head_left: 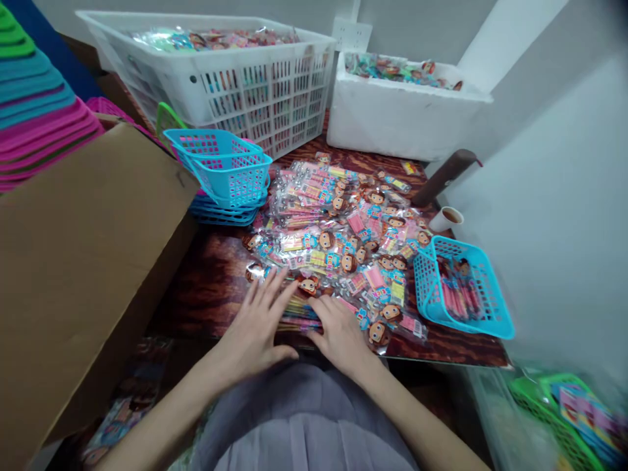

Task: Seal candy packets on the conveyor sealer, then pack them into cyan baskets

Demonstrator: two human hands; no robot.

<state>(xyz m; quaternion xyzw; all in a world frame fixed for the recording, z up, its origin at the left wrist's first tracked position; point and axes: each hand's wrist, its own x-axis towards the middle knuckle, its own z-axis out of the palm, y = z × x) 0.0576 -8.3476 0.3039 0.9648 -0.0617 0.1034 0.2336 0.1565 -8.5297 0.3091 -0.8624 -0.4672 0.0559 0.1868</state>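
Observation:
A small stack of clear-wrapped packets [300, 322], with yellow and pink edges showing, lies near the table's front edge between my hands. My left hand [260, 320] rests at its left, fingers spread over the nearest packets and thumb stretched out. My right hand [341, 333] is closed at the stack's right end, its bent fingers on the far side and the thumb on the near side. Beyond them spreads a big pile of similar packets [318, 242], each with a cartoon doll-head card and pink or yellow contents. Parts of the stack are hidden under my fingers.
Blue baskets [235, 176] are stacked at the left, beside a cardboard box [93, 261]. A white crate [275, 98] and a foam box [392, 121] stand behind, filled with packets. Right are a blue basket [495, 307] holding packets, a paper cup [445, 219] and a brown cylinder [444, 178].

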